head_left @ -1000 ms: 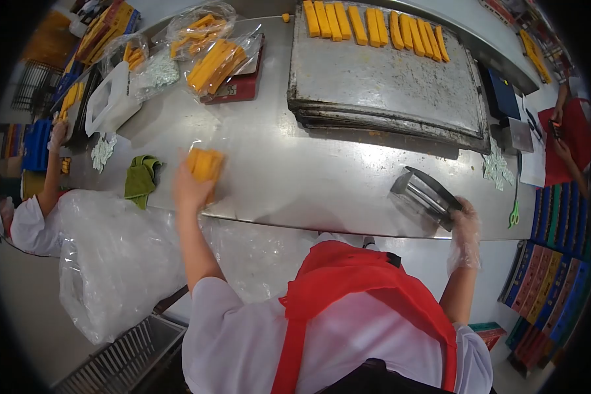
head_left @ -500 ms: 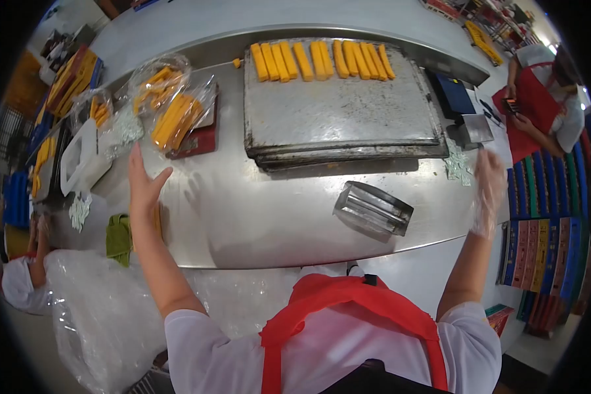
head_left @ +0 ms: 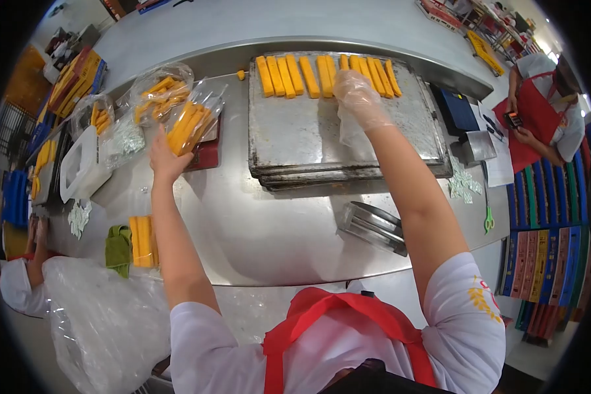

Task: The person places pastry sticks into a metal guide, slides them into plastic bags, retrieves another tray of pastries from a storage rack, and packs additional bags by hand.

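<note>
My bare left hand (head_left: 168,157) is around the lower end of a clear plastic bag of yellow food sticks (head_left: 190,126), thumb and fingers on either side. The bag rests on a red scale (head_left: 207,154). My right hand (head_left: 356,95), in a clear plastic glove, reaches over the dark metal tray (head_left: 289,134), its fingers closed at one stick in the row of yellow sticks (head_left: 294,77). The fingertips are partly hidden by the glove. In front of the tray lies a metal scoop-like holder (head_left: 373,226), partly behind my right forearm.
Another bag of sticks (head_left: 161,98), a white plastic tub (head_left: 85,164) and small packets (head_left: 79,218) stand at left. A green cloth (head_left: 118,249) lies beside packed sticks (head_left: 142,241). Green scissors (head_left: 489,220) lie at right. A co-worker in a red apron (head_left: 528,125) stands beyond.
My right hand has swung from the right side of the table to the row of sticks. My left hand has moved up to the bag, which has shifted slightly right.
</note>
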{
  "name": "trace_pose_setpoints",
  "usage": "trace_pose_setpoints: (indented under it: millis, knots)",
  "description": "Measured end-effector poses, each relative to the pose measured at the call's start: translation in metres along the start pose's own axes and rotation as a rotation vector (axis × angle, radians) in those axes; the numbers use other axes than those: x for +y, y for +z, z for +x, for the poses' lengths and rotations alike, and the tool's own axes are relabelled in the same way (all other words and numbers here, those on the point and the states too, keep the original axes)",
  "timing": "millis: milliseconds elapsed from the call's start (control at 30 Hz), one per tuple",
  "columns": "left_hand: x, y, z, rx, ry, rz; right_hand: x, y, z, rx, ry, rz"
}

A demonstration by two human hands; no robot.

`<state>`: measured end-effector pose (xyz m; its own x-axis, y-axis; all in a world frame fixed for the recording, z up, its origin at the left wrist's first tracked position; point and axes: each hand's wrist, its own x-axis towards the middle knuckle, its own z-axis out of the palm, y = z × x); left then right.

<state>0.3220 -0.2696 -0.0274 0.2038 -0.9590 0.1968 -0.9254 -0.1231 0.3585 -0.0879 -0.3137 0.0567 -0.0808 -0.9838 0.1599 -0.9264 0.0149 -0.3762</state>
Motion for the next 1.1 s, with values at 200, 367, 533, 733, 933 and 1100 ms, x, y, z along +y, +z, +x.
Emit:
trace_pose_setpoints:
  millis: [200, 367, 533, 733, 933, 1100]
  knots:
    - [-0.009, -0.004, -0.002, -0.085, 0.047, 0.052, -0.005, 0.01, 0.004, -0.189, -0.16, -0.257]
    - [-0.004, -0.004, 0.005, -0.114, 0.005, -0.021, -0.008, 0.007, -0.001, 0.0, -0.132, -0.11]
    - [0.007, -0.004, 0.001, -0.045, -0.027, -0.041, -0.069, 0.001, -0.015, -0.193, -0.092, -0.138]
    - [-0.001, -0.002, -0.001, -0.06, 0.174, -0.054, -0.087, 0.03, -0.018, -0.17, -0.151, -0.143]
    - [-0.005, 0.024, -0.006, 0.058, 0.061, -0.674, -0.083, 0.03, -0.017, -0.097, 0.089, 0.011]
    - [0.013, -0.022, -0.061, 0.039, -0.022, -1.12, -0.045, 0.016, -0.052, -0.093, -0.201, 0.001]
